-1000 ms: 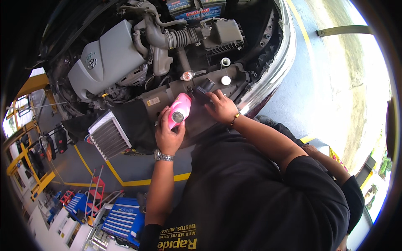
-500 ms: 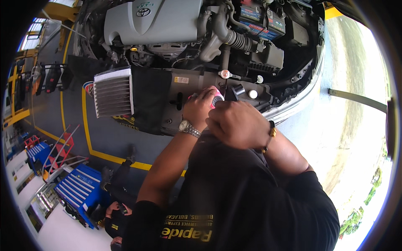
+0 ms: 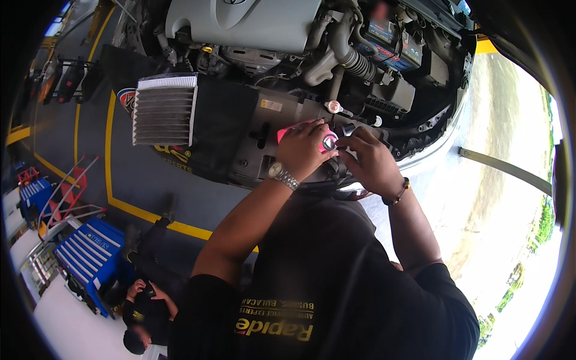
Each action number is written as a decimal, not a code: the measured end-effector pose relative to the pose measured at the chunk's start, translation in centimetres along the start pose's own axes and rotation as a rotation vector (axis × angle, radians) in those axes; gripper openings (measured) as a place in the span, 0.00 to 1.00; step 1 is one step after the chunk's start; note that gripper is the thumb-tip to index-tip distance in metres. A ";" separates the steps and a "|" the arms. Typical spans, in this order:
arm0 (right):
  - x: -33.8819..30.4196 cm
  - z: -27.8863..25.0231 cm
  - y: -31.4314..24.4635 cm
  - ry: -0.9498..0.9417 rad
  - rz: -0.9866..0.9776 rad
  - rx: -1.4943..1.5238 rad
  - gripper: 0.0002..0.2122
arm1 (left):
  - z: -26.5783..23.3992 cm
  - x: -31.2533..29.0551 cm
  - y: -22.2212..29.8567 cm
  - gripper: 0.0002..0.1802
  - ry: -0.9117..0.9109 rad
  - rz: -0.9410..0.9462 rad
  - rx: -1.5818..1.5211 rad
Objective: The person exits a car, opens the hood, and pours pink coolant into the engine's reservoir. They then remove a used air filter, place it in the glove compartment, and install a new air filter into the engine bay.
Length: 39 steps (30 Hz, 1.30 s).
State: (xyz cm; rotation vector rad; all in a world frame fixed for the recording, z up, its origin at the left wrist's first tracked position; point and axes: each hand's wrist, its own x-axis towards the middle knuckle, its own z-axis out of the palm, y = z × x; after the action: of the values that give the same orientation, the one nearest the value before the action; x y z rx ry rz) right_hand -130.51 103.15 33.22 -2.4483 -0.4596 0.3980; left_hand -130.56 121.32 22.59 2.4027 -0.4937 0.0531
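My left hand (image 3: 303,151) is wrapped round a bright pink bottle (image 3: 282,134), tilted over the car's front panel (image 3: 282,117). The bottle's round dark-rimmed mouth (image 3: 329,141), pale in the middle, faces my right hand (image 3: 372,162). Right-hand fingertips are pinched together at that mouth; what they grip, if anything, is too small to make out. Just beyond them, a black cylindrical piece (image 3: 346,128) is partly covered by my right hand. Farther up sit a metal radiator cap (image 3: 333,107) and a white reservoir cap (image 3: 377,121).
A pleated air filter (image 3: 165,114) lies on the black fender cover (image 3: 222,126) at left. Beyond are the grey engine cover (image 3: 246,24), ribbed intake hose (image 3: 360,60) and battery (image 3: 390,51). A blue tool cabinet (image 3: 90,252) and a seated person (image 3: 147,306) are lower left.
My right hand has moved right and opened up from its fist over the bottle, uncovering the bottle's mouth. The view has shifted. A white cap seen beside the black cylinder is now hidden.
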 end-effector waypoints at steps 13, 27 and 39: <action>0.6 6.1 0.6 0.143 0.219 0.122 0.07 | 0.4 0.1 -0.6 0.29 0.055 -0.032 -0.027; -0.7 10.3 4.1 0.435 -0.014 0.649 0.03 | 0.4 0.1 -0.7 0.26 0.071 -0.036 -0.041; -10.1 6.3 14.1 0.697 0.551 1.303 0.06 | 0.8 0.7 -0.1 0.32 0.017 0.001 0.045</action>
State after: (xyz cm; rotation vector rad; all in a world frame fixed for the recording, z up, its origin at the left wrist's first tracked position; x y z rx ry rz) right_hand -138.72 91.58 21.41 -1.2202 0.6286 -0.0150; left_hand -129.92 120.63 22.02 2.4439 -0.4913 0.0860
